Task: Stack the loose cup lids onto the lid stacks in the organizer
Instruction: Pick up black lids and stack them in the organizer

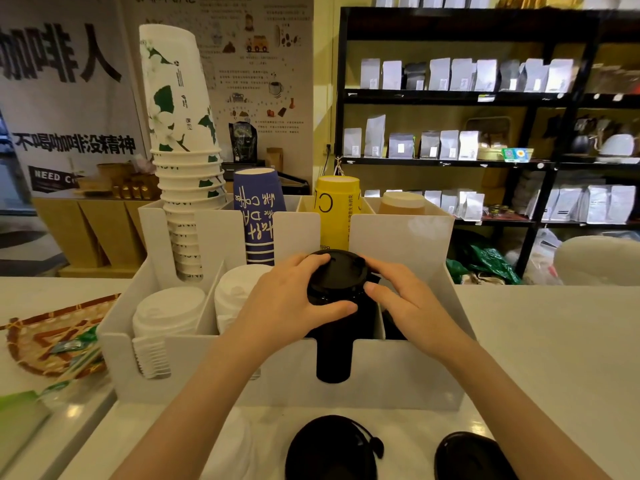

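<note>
A white organizer stands on the counter with lid stacks in its front compartments. A tall stack of black lids fills the third compartment. My left hand and my right hand both rest on the top black lid, fingers wrapped around its rim from either side. Two white lid stacks sit in the left compartments. Two loose black lids lie on the counter in front of the organizer. A loose white lid lies partly under my left forearm.
Cup stacks stand in the organizer's back row: white floral, blue, yellow and a brown one. A woven tray with packets lies at the left. A black shelf of coffee bags is behind.
</note>
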`<state>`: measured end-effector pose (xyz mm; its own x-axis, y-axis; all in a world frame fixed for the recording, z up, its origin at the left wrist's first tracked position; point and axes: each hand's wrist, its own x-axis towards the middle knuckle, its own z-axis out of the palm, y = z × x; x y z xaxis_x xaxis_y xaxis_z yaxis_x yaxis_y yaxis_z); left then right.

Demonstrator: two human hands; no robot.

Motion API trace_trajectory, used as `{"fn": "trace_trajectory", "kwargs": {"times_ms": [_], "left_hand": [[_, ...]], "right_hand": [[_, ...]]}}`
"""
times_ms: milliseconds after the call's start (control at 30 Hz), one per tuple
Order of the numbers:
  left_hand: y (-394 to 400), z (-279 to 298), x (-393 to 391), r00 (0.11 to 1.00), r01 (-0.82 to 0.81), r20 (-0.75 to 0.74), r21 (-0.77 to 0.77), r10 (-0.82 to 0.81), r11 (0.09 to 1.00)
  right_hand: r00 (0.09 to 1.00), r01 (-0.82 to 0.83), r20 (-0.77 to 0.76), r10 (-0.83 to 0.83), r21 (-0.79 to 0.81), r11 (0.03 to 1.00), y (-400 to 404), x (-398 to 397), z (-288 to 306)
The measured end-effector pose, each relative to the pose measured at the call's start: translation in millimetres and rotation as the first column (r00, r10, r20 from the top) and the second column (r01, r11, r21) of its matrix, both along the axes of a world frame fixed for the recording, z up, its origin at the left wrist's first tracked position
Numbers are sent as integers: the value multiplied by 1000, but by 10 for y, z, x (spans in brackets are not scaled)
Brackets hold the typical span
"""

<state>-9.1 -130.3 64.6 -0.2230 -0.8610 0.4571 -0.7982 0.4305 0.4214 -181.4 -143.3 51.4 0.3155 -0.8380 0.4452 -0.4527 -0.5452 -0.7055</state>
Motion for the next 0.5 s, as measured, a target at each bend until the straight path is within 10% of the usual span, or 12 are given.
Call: {"fn": "trace_trajectory", "kwargs": {"times_ms": [300, 500], "left_hand": [[19, -117, -2, 986, -92, 129, -89, 103, 992], [52, -199, -21, 986, -130, 82, -148, 143, 980]], "right_hand": [[990, 48, -134, -49, -10, 999, 27, 48, -29], [991, 98, 109, -80, -174, 980, 446, 117, 47]]}}
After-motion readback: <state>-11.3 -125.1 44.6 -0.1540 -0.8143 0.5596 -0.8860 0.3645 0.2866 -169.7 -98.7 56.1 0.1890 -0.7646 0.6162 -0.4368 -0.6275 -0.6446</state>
